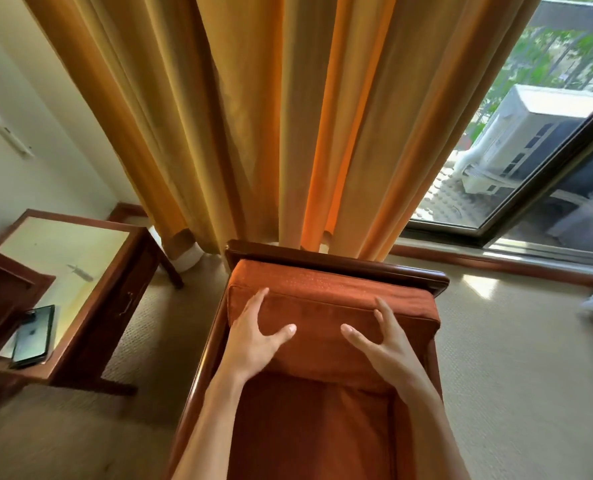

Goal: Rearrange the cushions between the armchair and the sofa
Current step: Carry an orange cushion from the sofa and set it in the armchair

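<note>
A rust-orange back cushion point(322, 306) leans upright against the back of a dark wooden armchair point(340, 266). Below it lies the armchair's matching seat cushion point(308, 427). My left hand point(253, 337) rests flat on the left part of the back cushion, fingers spread. On the cushion's right part lies my right hand point(381, 344), fingers also spread and slightly curled. Neither hand is closed around the cushion. The sofa is not in view.
Orange-yellow curtains point(270, 116) hang right behind the armchair. A wooden side table point(80, 244) with a pale top stands to the left, a black phone point(33, 336) lying near its front edge. A glass door point(530, 150) is at the right. The floor is beige carpet point(513, 358).
</note>
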